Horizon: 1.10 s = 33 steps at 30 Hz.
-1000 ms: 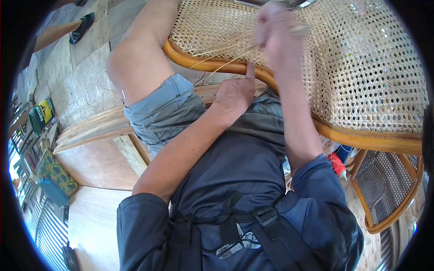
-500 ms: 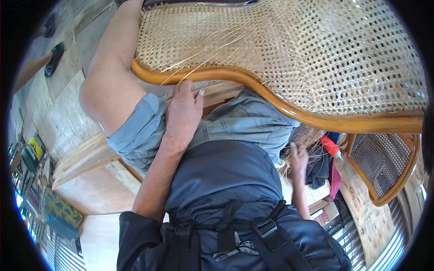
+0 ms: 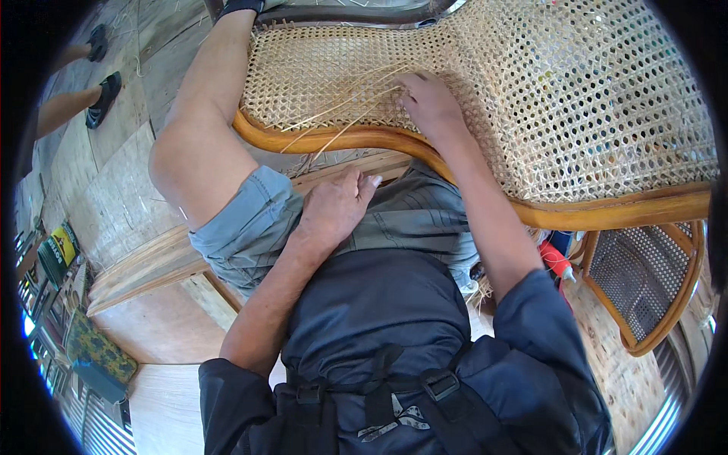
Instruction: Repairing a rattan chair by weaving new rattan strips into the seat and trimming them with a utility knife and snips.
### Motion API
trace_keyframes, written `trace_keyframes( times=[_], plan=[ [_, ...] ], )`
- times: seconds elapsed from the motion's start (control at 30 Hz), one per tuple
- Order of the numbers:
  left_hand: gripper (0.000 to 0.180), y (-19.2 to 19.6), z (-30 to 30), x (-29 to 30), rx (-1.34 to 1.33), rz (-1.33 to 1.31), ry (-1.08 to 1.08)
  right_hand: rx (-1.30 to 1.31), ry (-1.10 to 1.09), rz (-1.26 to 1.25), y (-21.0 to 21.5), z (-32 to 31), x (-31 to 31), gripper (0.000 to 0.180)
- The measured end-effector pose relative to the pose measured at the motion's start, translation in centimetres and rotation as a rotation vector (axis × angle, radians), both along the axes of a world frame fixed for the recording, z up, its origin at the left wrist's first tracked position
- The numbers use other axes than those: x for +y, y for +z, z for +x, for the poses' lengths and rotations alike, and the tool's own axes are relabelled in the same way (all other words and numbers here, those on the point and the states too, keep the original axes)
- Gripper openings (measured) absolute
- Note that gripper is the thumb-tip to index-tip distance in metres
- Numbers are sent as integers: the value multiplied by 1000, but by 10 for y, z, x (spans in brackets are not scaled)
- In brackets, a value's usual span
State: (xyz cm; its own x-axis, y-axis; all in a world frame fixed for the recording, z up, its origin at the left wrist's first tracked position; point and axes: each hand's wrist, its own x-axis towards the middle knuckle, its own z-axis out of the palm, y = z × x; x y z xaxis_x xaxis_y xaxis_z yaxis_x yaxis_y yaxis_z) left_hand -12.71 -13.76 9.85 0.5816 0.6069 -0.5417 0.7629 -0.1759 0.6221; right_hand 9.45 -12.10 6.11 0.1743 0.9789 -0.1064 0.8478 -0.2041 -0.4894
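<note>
A chair of curved, varnished wood carries a woven cane panel [image 3: 326, 64] across my lap, with its brown frame edge [image 3: 341, 144] toward me. Several loose cane strands [image 3: 334, 115] lie over the weave, their near ends sticking out past the edge. My right hand [image 3: 432, 106] is over the panel, its bent fingers and thumb closed at the far ends of these strands; the fingertips are partly hidden. Resting above my grey shorts [image 3: 402, 216], just short of the frame edge, my left hand [image 3: 337, 205] is loosely curled with its thumb apart and nothing visible in it.
A smaller wooden frame with cane mesh [image 3: 641, 280] stands at the right, next to a red bottle with a pale nozzle [image 3: 556, 260]. On the left are a wooden box [image 3: 163, 318] and a dark green and yellow container [image 3: 59, 254]. Another person's foot [image 3: 104, 98] shows at upper left.
My right hand has moved from the fibre pile at my right side up onto the cane panel. My left hand has drawn back from the strands at the frame edge to my lap.
</note>
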Motion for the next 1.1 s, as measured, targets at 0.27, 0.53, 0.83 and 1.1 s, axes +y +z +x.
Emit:
trace_keyframes(
  times=[0.27,0.53,0.83,1.1],
  plan=[
    [33,-12,-4,14,-190,-58,66,-82,92,-192,-6,7,41,23],
    [49,-32,36,43,-352,-437,301,440,-143,153,-21,29,53,17],
    [43,-17,36,127,-423,-645,539,64,595,21,2,15,80,18],
    [40,-27,49,116,1,261,-68,172,402,-567,25,21,93,18]
  ],
)
